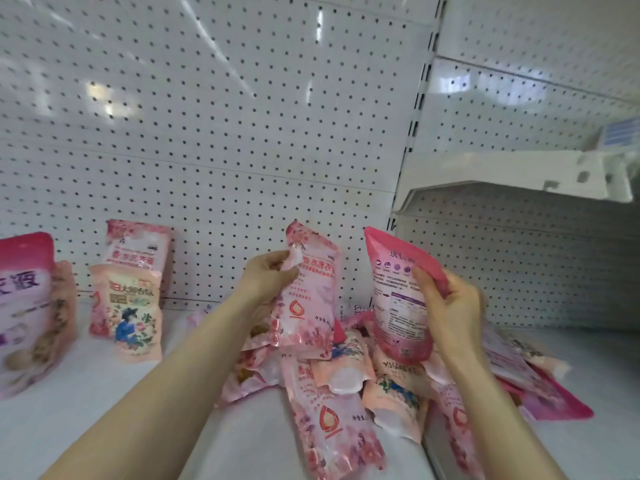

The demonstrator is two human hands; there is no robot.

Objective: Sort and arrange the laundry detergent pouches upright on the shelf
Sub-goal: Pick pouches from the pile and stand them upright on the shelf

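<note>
My left hand (268,275) grips a pale pink floral pouch (310,299) by its upper left edge and holds it upright above the pile. My right hand (450,303) grips a darker pink pouch (398,299), its printed back side facing me. Below both hands lies a heap of several pink and peach pouches (349,393) flat on the white shelf (104,410). At the left, a peach pouch with a blue figure (126,313) stands in front of a pale pink pouch (138,245). A large pink pouch (24,306) stands at the far left edge.
A white pegboard back wall (207,133) rises behind the shelf. A slotted upright (415,109) divides it from the right bay, where an upper white shelf (502,178) juts out. The lower right shelf surface (606,375) lies beside the heap.
</note>
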